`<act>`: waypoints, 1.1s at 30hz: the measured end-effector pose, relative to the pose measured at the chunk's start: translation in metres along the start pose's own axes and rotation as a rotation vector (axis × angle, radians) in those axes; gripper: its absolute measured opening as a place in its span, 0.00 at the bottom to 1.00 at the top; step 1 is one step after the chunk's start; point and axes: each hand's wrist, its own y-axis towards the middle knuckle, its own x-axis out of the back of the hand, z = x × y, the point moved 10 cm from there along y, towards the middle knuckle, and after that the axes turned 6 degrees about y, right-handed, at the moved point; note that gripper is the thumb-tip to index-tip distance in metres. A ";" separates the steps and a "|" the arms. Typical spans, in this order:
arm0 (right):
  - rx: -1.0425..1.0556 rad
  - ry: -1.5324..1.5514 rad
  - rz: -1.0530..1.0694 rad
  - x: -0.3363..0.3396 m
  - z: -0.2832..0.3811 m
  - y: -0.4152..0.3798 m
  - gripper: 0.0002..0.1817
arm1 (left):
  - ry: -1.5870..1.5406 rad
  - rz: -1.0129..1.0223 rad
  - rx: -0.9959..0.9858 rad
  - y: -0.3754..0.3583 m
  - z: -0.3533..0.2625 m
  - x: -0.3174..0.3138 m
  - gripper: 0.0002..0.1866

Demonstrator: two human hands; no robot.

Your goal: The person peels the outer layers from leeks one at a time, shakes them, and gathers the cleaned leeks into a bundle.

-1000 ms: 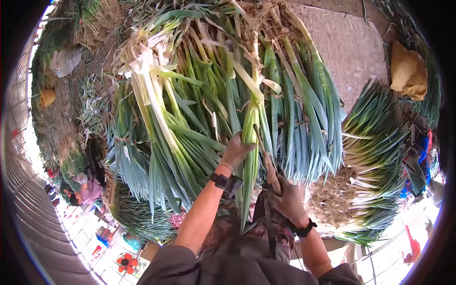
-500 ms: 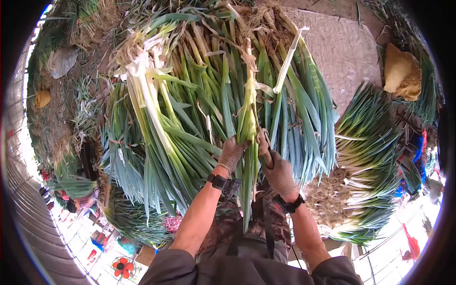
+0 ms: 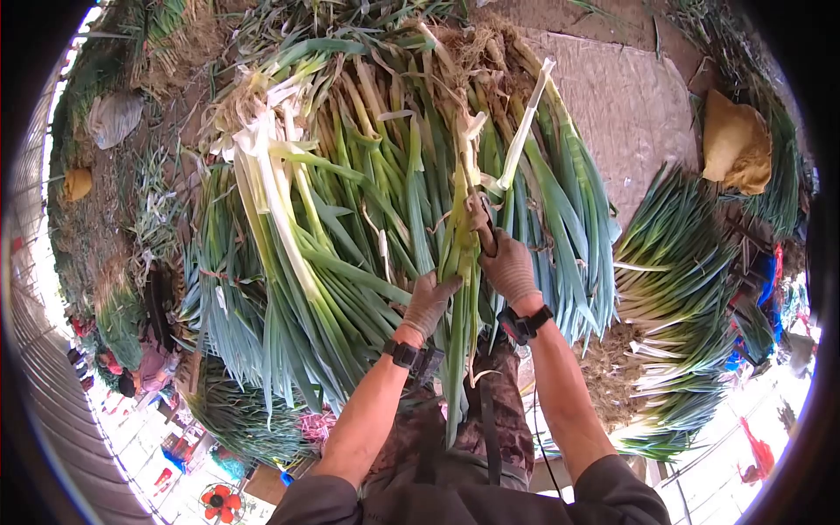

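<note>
My gloved left hand is closed around the green leaves of a big green onion, whose pale root end points away from me. Its leaves hang down over my lap. In my gloved right hand is a tan hand tool with a thin rod, lying along the onion's stalk. A loose white strip of skin stands out near the stalk's top. Beneath both hands spreads a large pile of green onions, roots at the far side. Several whiter stalks lie across its left part.
More green onions are stacked at the right, white ends inward. A tan cardboard sheet lies behind the pile, with a yellow-brown sack at the far right. A black cord runs below my right wrist. Onion scraps litter the left.
My right hand and the tool have moved up along the stalk, away from me. The left hand has dropped slightly. A white strip now sticks out near the stalk's top.
</note>
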 end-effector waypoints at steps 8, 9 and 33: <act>-0.090 -0.081 -0.055 0.001 0.005 0.051 0.16 | 0.298 -0.123 -0.001 0.003 0.004 0.006 0.21; -0.096 -0.087 -0.054 0.000 0.005 0.058 0.15 | 0.344 -0.136 0.000 0.002 -0.001 0.007 0.22; 0.110 0.171 0.004 -0.003 0.001 -0.014 0.15 | 0.037 -0.220 0.050 0.009 0.029 0.026 0.16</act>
